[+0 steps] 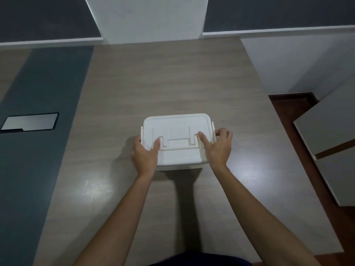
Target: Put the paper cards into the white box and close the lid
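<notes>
The white box (177, 158) stands on the wooden table with its lid (176, 127) lying flat on top, a folded handle set into the lid. My left hand (145, 155) grips the box's left side, thumb resting on the lid. My right hand (218, 145) holds the right side, its thumb on the lid and its fingers curled around the right side clip. No paper cards are in sight.
The wooden table (172, 77) stretches ahead to a white pillar (148, 18). A dark grey strip on the left holds a rectangular cover plate (29, 121). The table's right edge drops to a brown floor, with grey panels (330, 135) beside it.
</notes>
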### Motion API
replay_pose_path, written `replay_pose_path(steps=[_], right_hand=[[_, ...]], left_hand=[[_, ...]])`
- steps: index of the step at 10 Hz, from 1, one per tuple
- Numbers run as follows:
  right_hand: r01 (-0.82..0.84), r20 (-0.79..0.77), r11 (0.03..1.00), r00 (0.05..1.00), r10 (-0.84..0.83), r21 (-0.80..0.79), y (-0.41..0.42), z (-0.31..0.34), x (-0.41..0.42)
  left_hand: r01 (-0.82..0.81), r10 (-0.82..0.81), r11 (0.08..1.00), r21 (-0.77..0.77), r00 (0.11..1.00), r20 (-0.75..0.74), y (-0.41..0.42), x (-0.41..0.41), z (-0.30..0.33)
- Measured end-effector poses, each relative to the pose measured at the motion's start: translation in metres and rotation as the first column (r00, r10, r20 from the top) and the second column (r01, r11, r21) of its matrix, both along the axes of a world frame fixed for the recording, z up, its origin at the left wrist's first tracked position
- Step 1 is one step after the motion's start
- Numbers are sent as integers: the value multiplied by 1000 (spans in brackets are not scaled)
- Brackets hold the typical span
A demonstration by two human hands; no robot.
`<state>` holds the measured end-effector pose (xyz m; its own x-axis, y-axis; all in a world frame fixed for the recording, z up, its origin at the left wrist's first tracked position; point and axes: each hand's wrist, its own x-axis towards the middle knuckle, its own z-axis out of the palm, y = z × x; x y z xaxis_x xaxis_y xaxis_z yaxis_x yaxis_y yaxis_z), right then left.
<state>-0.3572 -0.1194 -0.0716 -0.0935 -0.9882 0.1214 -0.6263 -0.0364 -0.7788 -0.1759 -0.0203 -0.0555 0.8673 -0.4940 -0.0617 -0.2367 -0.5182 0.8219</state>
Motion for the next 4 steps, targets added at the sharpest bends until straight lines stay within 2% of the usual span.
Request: replay_pose_path(steps=[2,3,4], right_hand=[[-6,-20,998,1000,7,58,-42,5,28],[9,20,995,1000,-11,98,-48,9,28],[68,236,982,966,-109,175,-28,4,13]], left_hand=[[30,-30,999,24,999,-11,-42,27,2],[75,-74,997,33,996,-44,-48,33,2],[69,-69,998,-9,987,-144,-33,35,-2]])
